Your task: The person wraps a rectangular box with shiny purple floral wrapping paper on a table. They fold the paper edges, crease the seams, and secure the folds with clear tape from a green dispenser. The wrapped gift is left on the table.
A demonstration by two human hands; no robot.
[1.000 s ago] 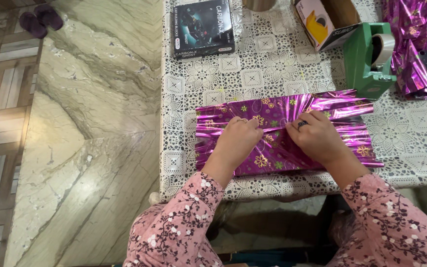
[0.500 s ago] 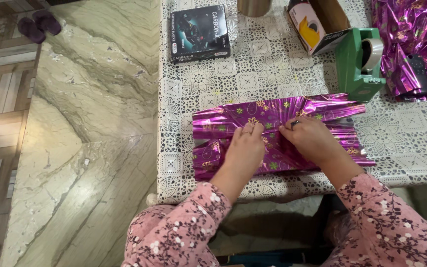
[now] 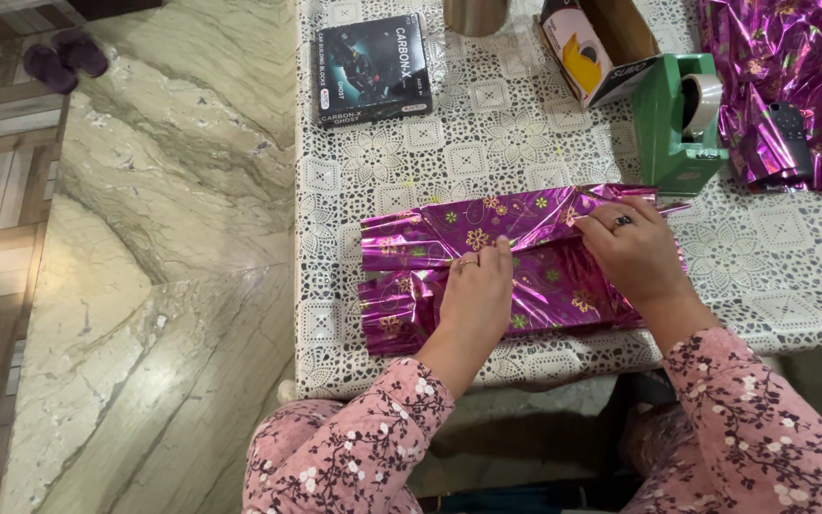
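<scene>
A box wrapped in shiny purple foil paper with flowers (image 3: 535,276) lies on the table's near edge. My left hand (image 3: 478,290) presses flat on the middle seam of the paper, fingers together. My right hand (image 3: 635,252), with a dark ring, rests on the right part of the parcel, its fingers bent over the paper's top edge near the loose right end. The left end of the wrapping (image 3: 397,286) stands open and crinkled.
A green tape dispenser (image 3: 679,119) stands just behind the parcel's right end. More purple foil (image 3: 777,86) with a dark object on it lies at the far right. A black box (image 3: 370,69), an open carton (image 3: 594,43) and a metal cup (image 3: 475,14) sit farther back on the white lace tablecloth (image 3: 525,133).
My right hand has slid from the centre seam toward the parcel's right end. My left hand stays pressing on the middle. The view has shifted slightly.
</scene>
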